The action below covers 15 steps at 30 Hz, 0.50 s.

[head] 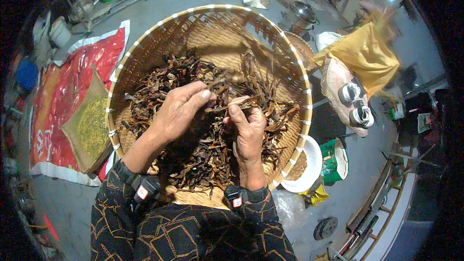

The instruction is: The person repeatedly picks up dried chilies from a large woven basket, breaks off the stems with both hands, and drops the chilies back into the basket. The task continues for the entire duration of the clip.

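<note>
A wide round basket of woven bamboo [214,45] stands before me. Dark brown, shrivelled dried plant strips [206,163], perhaps a dried vegetable, lie heaped over much of its bottom. My left hand [183,107] is above the heap, thumb and fingers pinched together on a brown dried piece [230,77] whose far end is blurred. Between the thumb and fingers of my right hand [248,125] is a long dried strip [250,101], its near end reaching towards the left fingertips. Whether both hands grip the same piece is hard to tell.
Left of the basket, a sack with yellowish flakes [95,128] rests on a red plastic sheet [72,79]. On the right are a white bowl of brown grains [299,166], a green container [332,160] and shoes [349,93]. A lidded metal pot [301,14] stands behind.
</note>
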Each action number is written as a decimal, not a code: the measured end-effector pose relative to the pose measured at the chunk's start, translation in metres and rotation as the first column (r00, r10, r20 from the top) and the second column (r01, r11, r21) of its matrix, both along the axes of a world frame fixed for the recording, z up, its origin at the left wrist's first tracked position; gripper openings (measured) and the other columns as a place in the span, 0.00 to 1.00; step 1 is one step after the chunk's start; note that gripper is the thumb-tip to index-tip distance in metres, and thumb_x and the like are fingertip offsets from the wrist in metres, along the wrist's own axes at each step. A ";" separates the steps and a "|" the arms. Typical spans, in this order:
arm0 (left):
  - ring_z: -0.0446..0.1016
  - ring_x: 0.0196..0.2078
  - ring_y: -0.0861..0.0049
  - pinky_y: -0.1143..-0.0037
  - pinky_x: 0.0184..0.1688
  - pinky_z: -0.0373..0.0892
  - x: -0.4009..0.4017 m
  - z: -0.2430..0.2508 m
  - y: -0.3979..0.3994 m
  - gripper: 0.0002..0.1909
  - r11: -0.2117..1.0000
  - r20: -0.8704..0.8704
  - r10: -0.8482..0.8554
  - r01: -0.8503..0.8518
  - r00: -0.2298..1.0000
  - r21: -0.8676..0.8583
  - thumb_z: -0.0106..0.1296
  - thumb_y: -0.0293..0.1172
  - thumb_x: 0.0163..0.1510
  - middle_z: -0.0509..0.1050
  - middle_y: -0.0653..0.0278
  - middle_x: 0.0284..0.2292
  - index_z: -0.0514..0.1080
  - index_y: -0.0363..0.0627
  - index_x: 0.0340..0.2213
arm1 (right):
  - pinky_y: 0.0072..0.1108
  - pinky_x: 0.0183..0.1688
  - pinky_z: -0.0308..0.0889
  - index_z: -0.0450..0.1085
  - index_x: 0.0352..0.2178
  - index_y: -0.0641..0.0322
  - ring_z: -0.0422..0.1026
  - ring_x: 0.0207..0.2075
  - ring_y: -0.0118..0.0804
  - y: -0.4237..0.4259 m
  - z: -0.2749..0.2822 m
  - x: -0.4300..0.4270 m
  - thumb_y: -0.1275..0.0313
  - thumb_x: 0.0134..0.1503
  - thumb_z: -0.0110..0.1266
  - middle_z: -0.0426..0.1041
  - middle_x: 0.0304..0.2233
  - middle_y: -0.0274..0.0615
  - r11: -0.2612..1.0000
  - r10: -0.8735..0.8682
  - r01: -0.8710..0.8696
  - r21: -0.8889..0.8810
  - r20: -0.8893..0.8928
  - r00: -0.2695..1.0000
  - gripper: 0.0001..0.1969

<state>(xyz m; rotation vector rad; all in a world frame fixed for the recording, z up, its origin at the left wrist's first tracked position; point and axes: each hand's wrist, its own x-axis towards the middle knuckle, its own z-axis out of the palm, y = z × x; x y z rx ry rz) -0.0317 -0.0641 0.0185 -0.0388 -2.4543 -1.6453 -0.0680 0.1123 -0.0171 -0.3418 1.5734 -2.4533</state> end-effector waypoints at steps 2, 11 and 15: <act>0.70 0.30 0.76 0.74 0.36 0.66 -0.003 -0.004 -0.004 0.19 0.996 -0.002 0.042 -0.042 0.999 0.074 0.43 0.41 0.64 0.72 0.62 0.26 0.73 0.34 0.32 | 0.14 0.31 0.66 0.71 0.36 0.60 0.69 0.27 0.21 -0.002 0.000 0.001 0.69 0.59 0.60 0.71 0.27 0.29 1.000 -0.010 0.011 0.005 -0.071 0.997 0.08; 0.72 0.32 0.84 0.79 0.37 0.69 -0.003 -0.006 -0.001 0.15 0.897 0.066 0.167 -0.179 0.984 0.404 0.43 0.40 0.66 0.75 0.66 0.30 0.71 0.39 0.38 | 0.17 0.31 0.67 0.70 0.36 0.61 0.69 0.27 0.23 -0.005 -0.004 0.000 0.70 0.58 0.60 0.72 0.32 0.32 0.966 -0.131 0.132 -0.223 0.017 0.991 0.08; 0.67 0.31 0.86 0.80 0.34 0.65 0.005 0.001 0.004 0.13 0.964 0.052 0.065 -0.076 0.997 0.256 0.50 0.38 0.61 0.72 0.70 0.27 0.71 0.39 0.34 | 0.17 0.30 0.67 0.71 0.37 0.61 0.69 0.27 0.22 -0.004 -0.007 -0.002 0.70 0.59 0.60 0.73 0.32 0.32 0.968 -0.109 0.117 -0.223 0.046 0.993 0.08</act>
